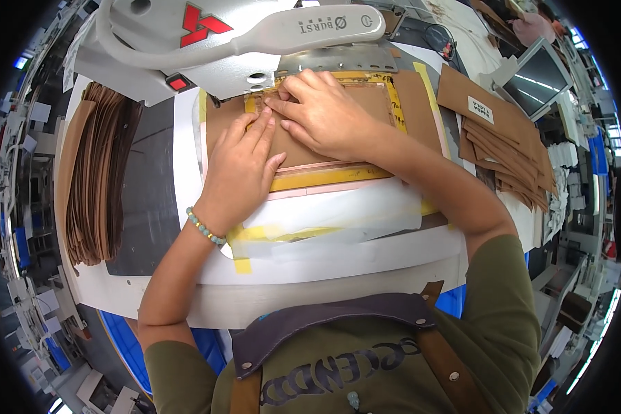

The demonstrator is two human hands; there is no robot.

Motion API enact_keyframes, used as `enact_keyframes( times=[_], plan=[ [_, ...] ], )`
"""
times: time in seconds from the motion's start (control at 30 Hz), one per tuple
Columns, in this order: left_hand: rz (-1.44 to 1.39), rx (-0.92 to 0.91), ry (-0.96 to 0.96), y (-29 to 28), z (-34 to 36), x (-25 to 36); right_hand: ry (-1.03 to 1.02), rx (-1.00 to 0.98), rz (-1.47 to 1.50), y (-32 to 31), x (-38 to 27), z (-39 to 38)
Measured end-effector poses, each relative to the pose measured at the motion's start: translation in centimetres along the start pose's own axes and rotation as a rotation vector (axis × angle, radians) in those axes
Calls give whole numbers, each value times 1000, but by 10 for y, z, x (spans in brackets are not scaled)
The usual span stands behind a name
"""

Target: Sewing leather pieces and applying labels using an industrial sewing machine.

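A brown, leather-like panel [303, 148] lies within a flat yellow template frame [331, 179] on the machine bed. My left hand [238, 162] rests on the panel and the frame's left side, fingers stretched out and thumb apart. From the right, my right hand [328, 114] reaches across, fingers bent, with fingertips down near the frame's upper left corner. The two hands' fingertips nearly meet there. Neither hand shows anything held, though the spot under the fingertips is hidden.
A white sewing machine head [207, 52] with a grey handle-like arm [310, 31] stands just beyond my hands. A thick stack of brown panels [96, 179] stands at the left. Another pile of brown panels [507, 155] lies at the right, near a small screen [537, 79].
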State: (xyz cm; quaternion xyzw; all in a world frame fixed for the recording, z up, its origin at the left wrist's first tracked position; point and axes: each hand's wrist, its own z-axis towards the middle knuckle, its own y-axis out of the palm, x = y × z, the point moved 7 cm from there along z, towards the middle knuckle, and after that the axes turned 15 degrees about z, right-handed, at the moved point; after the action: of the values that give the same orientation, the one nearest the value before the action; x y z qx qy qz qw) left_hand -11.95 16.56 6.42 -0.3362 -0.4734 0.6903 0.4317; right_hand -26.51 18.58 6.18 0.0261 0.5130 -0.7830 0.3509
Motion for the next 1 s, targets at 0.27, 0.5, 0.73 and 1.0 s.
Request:
enact_keyframes(
  times=[0.27,0.5,0.73,1.0],
  plan=[
    [11,26,33,-4,2,3,-6,31,11,1,0,0],
    [-42,-33,-35,5,-3,-3,14,33,49,4,0,5],
    [-40,-36,-10,4,-2,-7,17,-29,-31,-48,4,-31],
    [29,-149,38,3,7,-8,154,-86,-306,-85,6,-103]
  ],
)
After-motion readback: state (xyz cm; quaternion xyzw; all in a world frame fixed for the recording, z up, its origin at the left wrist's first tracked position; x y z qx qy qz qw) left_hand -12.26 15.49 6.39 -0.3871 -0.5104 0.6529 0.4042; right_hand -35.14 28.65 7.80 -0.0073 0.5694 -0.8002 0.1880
